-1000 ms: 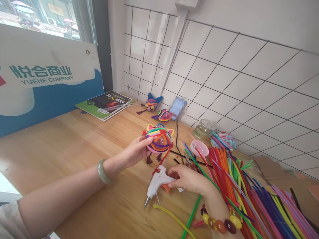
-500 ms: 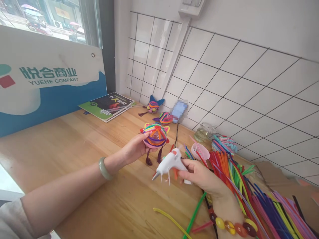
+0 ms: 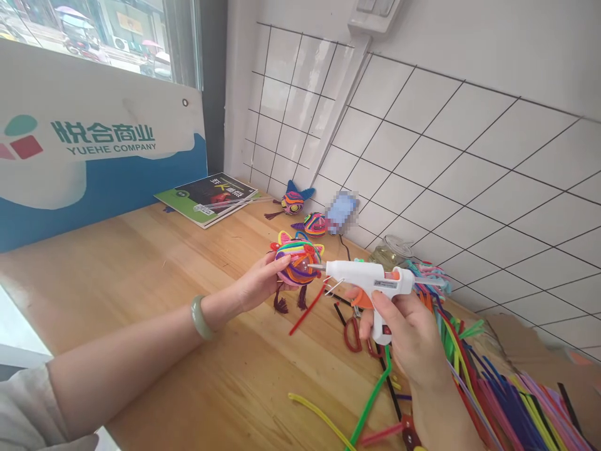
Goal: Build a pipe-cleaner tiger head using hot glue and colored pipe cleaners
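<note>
1. Nearest, on the bare wood of the table (image 3: 188, 369): a yellow pipe cleaner (image 3: 323, 416) and a green one (image 3: 370, 401), both loose.
2. Right hand (image 3: 413, 326): wrapped round the handle of a white glue gun (image 3: 354, 272), fingers by the orange trigger (image 3: 361, 299). Whether it is squeezed, I cannot tell. Red-handled scissors (image 3: 352, 335) lie on the wood just below.
3. Change noted: a half-second ago the gun pointed down at the table; it is now raised and level, nozzle (image 3: 319, 267) toward the ball. Contact not certain from where I stand. My reading: the gun has been brought to bear on the ball.
4. Left hand (image 3: 265, 279): clasped on the side of the striped ball (image 3: 303, 254), held up off the table, dark tassels (image 3: 303, 297) hanging beneath. Hands well apart, bridged by the gun.
5. Farther back: two similar striped ornaments, one winged (image 3: 293, 200), one rounder (image 3: 315, 224), near a blurred-out phone (image 3: 342, 212) by the wall.
</note>
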Demonstrator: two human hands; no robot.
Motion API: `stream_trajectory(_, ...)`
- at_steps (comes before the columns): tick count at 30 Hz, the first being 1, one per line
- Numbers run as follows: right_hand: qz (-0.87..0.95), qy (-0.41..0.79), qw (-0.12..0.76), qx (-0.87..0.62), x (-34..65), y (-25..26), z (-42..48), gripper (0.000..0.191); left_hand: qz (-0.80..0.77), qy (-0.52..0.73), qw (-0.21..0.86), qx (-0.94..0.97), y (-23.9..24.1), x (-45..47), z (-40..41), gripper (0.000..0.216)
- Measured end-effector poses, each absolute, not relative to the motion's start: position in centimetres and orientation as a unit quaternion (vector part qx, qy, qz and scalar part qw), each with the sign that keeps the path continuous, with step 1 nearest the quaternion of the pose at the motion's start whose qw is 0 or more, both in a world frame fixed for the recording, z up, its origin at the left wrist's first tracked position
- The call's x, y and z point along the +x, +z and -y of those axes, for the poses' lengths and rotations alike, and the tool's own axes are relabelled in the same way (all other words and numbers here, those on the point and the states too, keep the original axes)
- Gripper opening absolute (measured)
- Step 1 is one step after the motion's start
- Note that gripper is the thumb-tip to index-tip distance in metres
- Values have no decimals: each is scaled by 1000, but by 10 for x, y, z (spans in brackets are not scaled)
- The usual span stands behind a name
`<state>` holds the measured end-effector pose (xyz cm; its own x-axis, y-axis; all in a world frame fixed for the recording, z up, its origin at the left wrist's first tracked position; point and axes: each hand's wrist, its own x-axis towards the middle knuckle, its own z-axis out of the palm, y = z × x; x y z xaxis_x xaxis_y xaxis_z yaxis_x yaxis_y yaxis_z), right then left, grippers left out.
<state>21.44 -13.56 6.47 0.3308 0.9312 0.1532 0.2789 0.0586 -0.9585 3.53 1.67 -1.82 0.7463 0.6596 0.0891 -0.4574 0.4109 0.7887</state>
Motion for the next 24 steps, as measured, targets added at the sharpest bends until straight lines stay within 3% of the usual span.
stream_trajectory(5, 515, 203, 513, -657, 202, 69, 138, 31, -117, 341, 825, 436, -14, 36, -13, 44)
stream_trajectory(11, 513, 180, 495, -678, 195, 71, 141, 29, -141, 349, 815, 441, -10, 36, -10, 46)
stream_trajectory(18, 442, 266, 602, -610, 198, 68, 133, 30, -146, 341, 818, 440, -14, 36, -13, 41)
stream_trajectory(24, 389, 346, 625, -581, 201, 56, 125, 30, -156, 311, 827, 442, -12, 36, -14, 39)
